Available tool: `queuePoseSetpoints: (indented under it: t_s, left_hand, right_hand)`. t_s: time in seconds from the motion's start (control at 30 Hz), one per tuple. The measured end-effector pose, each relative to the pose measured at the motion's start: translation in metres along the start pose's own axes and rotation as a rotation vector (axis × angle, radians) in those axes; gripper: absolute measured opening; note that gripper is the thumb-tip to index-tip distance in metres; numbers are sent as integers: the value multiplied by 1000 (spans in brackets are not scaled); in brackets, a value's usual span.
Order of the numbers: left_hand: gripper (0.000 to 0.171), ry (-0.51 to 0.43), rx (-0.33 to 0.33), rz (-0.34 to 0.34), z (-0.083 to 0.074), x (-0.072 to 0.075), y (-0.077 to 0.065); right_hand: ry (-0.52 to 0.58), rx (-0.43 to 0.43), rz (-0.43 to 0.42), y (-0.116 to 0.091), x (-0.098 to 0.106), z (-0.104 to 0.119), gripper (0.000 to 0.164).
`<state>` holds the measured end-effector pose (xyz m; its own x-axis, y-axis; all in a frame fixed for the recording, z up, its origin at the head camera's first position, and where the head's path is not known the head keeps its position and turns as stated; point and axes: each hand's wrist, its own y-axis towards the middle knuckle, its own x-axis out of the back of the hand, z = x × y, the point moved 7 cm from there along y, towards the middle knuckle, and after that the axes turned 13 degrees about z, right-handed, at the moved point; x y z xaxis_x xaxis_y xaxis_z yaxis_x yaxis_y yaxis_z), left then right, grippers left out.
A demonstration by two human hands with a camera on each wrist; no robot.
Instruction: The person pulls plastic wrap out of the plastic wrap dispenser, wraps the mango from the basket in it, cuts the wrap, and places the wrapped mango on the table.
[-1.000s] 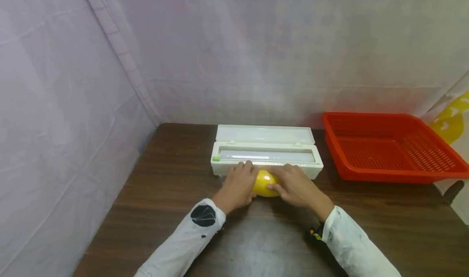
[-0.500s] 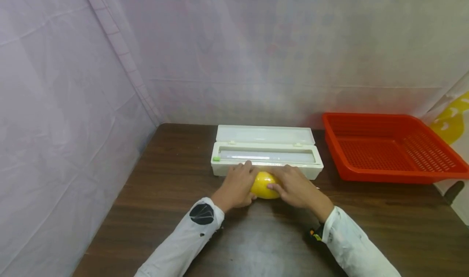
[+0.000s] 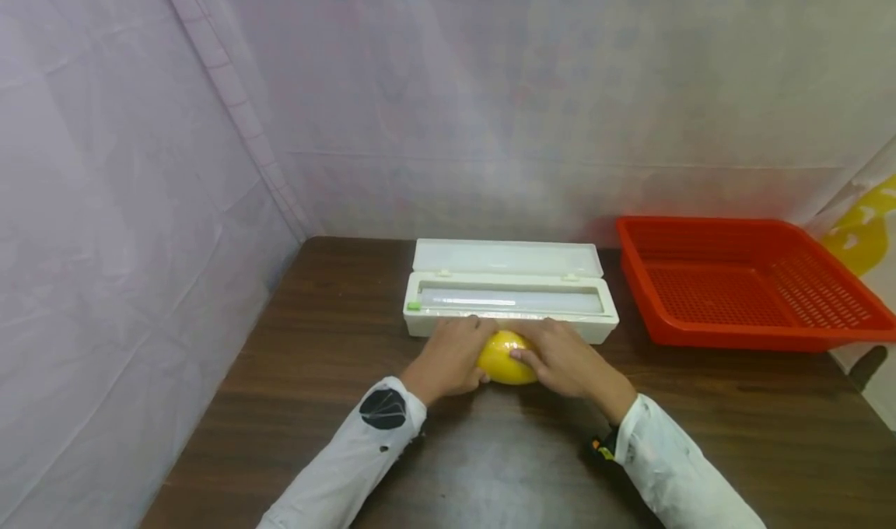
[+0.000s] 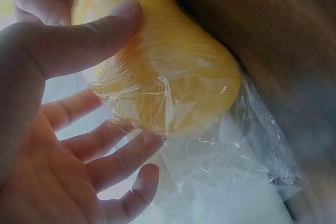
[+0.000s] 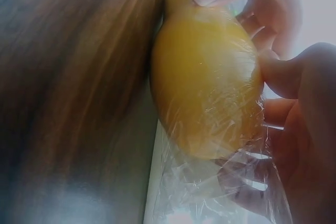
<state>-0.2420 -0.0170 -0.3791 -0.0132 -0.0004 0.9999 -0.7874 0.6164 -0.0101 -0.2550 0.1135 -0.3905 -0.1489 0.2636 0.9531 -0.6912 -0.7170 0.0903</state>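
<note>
Both hands hold one yellow fruit (image 3: 505,359) between them, just in front of a long white box (image 3: 420,326) on the dark table (image 3: 329,350). Left hand (image 3: 453,358) and right hand (image 3: 568,359) each grasp it from their own side, thumb on the near face and fingers behind. Clear film (image 4: 220,166) is drawn over the fruit and wrinkled there, with loose folds beyond it; the two-sided hold probably serves to steady the fruit and keep that film snug. Whether the fruit rests on the table or is slightly lifted cannot be told, nor whether the film joins the roll (image 3: 511,300) in the box.

Its lid (image 3: 507,257) lies back on the far side, seemingly so the roll can be reached. A green tab (image 3: 414,306) sits at the slot's left end. Off to the right, the red basket (image 3: 756,338) stands beside the box, out of the hands' way. What does interfere is the hands themselves, which hide the middle of the box's front and the fruit's two ends in the head view.
</note>
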Motion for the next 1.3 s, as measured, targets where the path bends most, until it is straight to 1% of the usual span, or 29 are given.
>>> queuePoseSetpoints:
  t_s: [0.1,0.23,0.37,0.43,0.53,0.63,0.73,0.8,0.9,1.0,1.1,1.23,1.3]
  left_hand:
    - [67,-22,2,15,0,-1,0]
    - [65,-42,11,43,1,-4,0]
    - [66,-39,26,57,1,-5,-1]
    - [67,-28,36,62,0,-5,0]
    - [73,6,57,65,-3,-7,0]
    - [79,79,79,43,-7,-8,2]
    - [81,171,91,7,-10,-8,3]
    - [79,218,87,-10,-11,-8,3]
    - [76,272,63,-28,-11,-9,5]
    - [73,300,38,-53,-11,-7,5]
    - [70,326,22,-72,-10,-6,4]
    - [68,346,9,-92,-11,-6,4]
    - [69,349,8,-100,-11,-6,4]
  right_hand:
    - [19,14,-9,0,0,1,38]
    - [17,30,-25,-1,0,2,36]
    - [3,35,-42,-1,1,1,34]
    - [-1,26,-40,0,2,1,34]
    - [6,5,-19,0,2,0,34]
    - [19,-14,10,2,2,-2,36]
    - [20,-16,21,3,1,-2,37]
    - [11,-6,15,3,0,-2,37]
    - [-2,7,-10,3,0,-2,35]
    - [3,11,-33,3,0,-4,35]
    - [40,7,-41,4,0,-5,37]
    - [92,-24,-44,3,2,-7,41]
    - [93,-53,-52,2,4,-9,44]
